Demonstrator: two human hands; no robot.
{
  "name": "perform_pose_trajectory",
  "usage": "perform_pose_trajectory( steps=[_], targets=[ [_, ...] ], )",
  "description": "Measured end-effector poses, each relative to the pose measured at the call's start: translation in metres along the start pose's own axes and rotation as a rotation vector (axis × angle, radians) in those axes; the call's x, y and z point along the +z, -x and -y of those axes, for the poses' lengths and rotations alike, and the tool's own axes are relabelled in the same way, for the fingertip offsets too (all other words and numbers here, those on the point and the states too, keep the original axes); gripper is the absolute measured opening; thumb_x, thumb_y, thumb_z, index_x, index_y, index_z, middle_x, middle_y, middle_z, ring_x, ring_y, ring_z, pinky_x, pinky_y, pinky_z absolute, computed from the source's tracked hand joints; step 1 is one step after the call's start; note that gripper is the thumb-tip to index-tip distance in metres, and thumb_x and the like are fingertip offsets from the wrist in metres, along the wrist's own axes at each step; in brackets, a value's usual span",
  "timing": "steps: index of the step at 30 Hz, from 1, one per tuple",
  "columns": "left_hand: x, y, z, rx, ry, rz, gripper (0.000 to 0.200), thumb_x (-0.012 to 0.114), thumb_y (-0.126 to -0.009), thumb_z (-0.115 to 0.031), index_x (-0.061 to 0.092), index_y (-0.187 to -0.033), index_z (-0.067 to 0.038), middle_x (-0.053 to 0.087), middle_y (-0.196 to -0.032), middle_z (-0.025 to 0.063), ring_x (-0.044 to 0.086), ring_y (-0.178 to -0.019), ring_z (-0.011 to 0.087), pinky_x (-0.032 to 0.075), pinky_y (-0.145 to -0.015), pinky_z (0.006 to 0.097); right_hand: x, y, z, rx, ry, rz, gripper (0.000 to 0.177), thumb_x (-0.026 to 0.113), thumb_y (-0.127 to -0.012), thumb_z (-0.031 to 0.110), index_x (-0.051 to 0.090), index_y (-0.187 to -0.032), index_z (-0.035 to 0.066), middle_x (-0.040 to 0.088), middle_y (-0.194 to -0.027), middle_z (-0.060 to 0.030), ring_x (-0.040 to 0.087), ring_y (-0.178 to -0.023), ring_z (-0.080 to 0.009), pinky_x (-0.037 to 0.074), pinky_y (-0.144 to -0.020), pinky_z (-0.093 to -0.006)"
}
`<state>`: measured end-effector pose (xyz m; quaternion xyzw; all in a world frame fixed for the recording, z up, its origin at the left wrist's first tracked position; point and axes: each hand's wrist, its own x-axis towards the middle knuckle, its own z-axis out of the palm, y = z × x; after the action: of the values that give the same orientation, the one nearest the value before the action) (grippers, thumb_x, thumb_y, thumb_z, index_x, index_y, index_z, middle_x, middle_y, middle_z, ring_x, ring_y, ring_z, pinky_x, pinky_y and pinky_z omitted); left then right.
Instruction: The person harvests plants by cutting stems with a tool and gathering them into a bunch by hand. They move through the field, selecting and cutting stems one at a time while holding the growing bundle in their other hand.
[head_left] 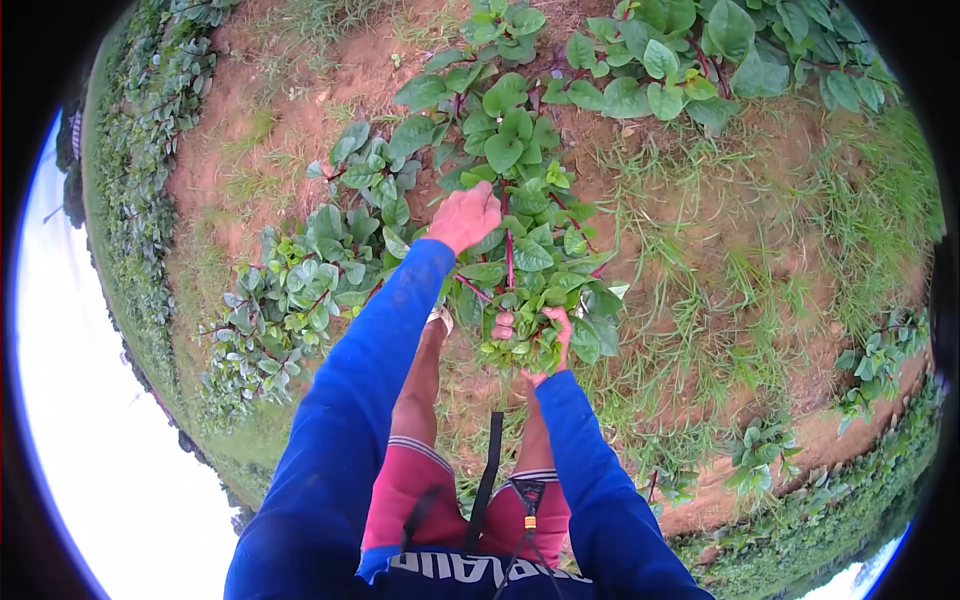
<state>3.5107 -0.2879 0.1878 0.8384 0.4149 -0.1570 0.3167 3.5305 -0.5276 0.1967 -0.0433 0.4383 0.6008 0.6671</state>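
My right hand [560, 338] is closed round a bunch of leafy Malabar spinach shoots [527, 335], held low in front of my legs. Its fingers and thumb show on either side of the leaves. Farther forward, my left hand [466, 216] reaches into a Malabar spinach plant [530, 235] with thick red stems and broad green leaves. The back of that hand faces me and its fingers are curled down. What they grip, if anything, is hidden among the foliage.
More leafy plants grow at the left [310, 280] and the top right [670, 65]. Grass [700, 250] and reddish soil [290, 110] lie between them. A black strap [488, 480] and a cord with a toggle [530, 520] hang before my shorts.
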Motion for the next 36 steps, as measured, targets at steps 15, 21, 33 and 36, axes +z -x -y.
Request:
perform_pose_trajectory(
  steps=[15,21,33,36],
  targets=[
    [-0.071,-0.025,-0.012,-0.452,0.175,0.642,0.040,0.051,-0.087,-0.040,0.063,-0.092,-0.003,0.058,-0.065,0.0079,0.050,-0.048,0.0188,0.040,-0.044,0.0347,0.035,0.058,0.104,0.094,0.010,-0.056,0.049,0.056,-0.079,0.043,0.059,-0.110,0.005,0.058,-0.089,-0.0132,0.053,-0.077,-0.0264,0.048,-0.071,-0.0405],
    [0.037,-0.069,0.006,-0.481,0.356,0.397,0.034,0.053,-0.085,-0.039,0.061,-0.075,-0.007,0.057,-0.062,0.0075,0.046,-0.042,0.0168,0.032,-0.037,0.0351,0.055,0.049,0.145,0.150,0.060,-0.073,0.048,0.055,-0.076,0.043,0.057,-0.108,0.007,0.049,-0.078,-0.0073,0.048,-0.070,-0.0230,0.043,-0.064,-0.0371],
    [-0.081,-0.115,-0.120,-0.430,0.849,0.221,0.039,0.049,-0.097,-0.045,0.057,-0.111,-0.010,0.047,-0.063,-0.0026,0.038,-0.047,0.0064,0.028,-0.041,0.0258,0.120,0.102,0.249,0.259,0.210,-0.291,0.061,0.058,-0.072,0.049,0.057,-0.117,0.008,0.048,-0.078,-0.0075,0.043,-0.065,-0.0219,0.040,-0.062,-0.0394],
    [-0.084,-0.211,-0.177,-0.306,1.051,0.354,0.068,0.052,-0.092,-0.060,0.045,-0.143,-0.016,0.048,-0.062,-0.0017,0.038,-0.043,0.0068,0.028,-0.039,0.0240,0.147,0.130,0.265,0.218,0.146,-0.211,0.060,0.060,-0.075,0.051,0.057,-0.121,0.013,0.046,-0.081,-0.0051,0.042,-0.067,-0.0189,0.039,-0.064,-0.0371]
  ],
)
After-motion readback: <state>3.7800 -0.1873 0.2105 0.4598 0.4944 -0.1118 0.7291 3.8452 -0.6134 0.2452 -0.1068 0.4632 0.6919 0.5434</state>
